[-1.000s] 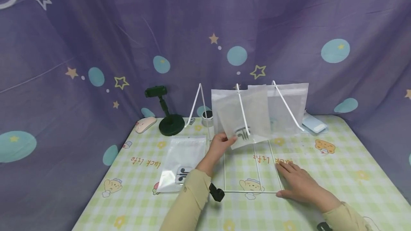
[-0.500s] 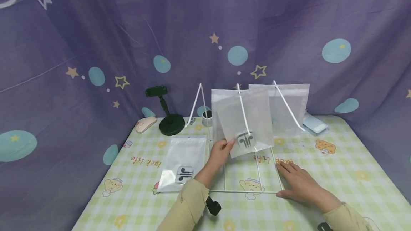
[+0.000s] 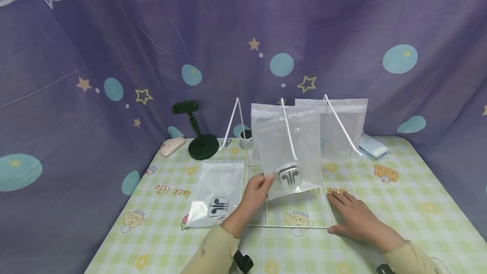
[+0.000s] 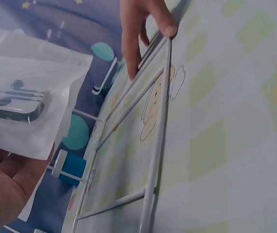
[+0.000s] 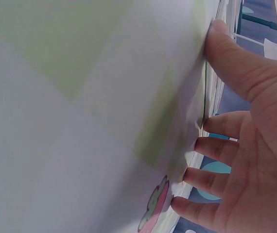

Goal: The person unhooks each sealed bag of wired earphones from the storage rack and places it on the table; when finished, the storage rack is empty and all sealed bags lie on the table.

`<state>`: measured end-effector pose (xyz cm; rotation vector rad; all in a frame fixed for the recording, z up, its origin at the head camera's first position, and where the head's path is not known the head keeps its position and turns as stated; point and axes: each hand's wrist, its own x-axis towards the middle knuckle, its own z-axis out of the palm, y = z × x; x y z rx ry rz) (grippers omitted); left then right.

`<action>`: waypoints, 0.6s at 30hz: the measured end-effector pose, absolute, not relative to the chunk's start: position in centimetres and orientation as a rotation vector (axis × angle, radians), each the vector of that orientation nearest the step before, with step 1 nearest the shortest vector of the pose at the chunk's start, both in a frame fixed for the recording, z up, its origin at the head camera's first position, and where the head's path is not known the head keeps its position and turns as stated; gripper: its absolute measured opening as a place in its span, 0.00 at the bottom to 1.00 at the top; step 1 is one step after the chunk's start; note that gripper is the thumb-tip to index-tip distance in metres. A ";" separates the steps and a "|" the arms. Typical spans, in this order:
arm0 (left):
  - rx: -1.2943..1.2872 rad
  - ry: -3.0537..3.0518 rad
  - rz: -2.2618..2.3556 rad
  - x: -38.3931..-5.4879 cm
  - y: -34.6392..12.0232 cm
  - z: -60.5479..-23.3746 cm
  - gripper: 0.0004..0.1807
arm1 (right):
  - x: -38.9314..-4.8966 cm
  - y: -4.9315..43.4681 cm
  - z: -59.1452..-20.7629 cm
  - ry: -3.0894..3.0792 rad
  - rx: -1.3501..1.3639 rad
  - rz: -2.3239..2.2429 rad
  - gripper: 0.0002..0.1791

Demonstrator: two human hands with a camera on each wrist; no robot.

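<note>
My left hand [image 3: 257,193] pinches the lower left edge of a translucent zip bag [image 3: 274,151]. Inside it, near the bottom, is a small clear case of wired earphones [image 3: 290,176]. The bag hangs tilted at the middle prong [image 3: 288,130] of a white wire display rack [image 3: 289,226], and the prong shows in front of it. Another bag [image 3: 262,110] hangs close behind. In the left wrist view my thumb lies on the bag's face, beside the earphones [image 4: 19,107]. My right hand [image 3: 354,217] rests at the right front corner of the rack's base, fingers fairly straight.
Another bagged earphone set [image 3: 218,193] lies on the table to the left. A bag [image 3: 344,126] hangs on the right prong, while the left prong [image 3: 229,124] holds none. Behind stand a dark green phone stand [image 3: 203,146], a mouse [image 3: 173,146], a small pot [image 3: 246,140] and a pale blue item [image 3: 373,146].
My left hand has drawn the held bag toward me and lower, away from the bag behind it, and the earphones now face me more squarely. My right hand has stayed in place.
</note>
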<state>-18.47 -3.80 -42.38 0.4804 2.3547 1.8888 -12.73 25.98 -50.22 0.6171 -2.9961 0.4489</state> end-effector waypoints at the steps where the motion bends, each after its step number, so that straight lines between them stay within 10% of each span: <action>1: 0.472 2.355 1.890 -18.2 -3.9 -42.4 0.15 | -12.7 26.0 -50.2 -2.996 0.617 0.447 0.52; 18: 0.388 2.374 2.042 -14.9 -5.7 -41.7 0.16 | -12.7 26.1 -50.0 -3.009 0.616 0.470 0.52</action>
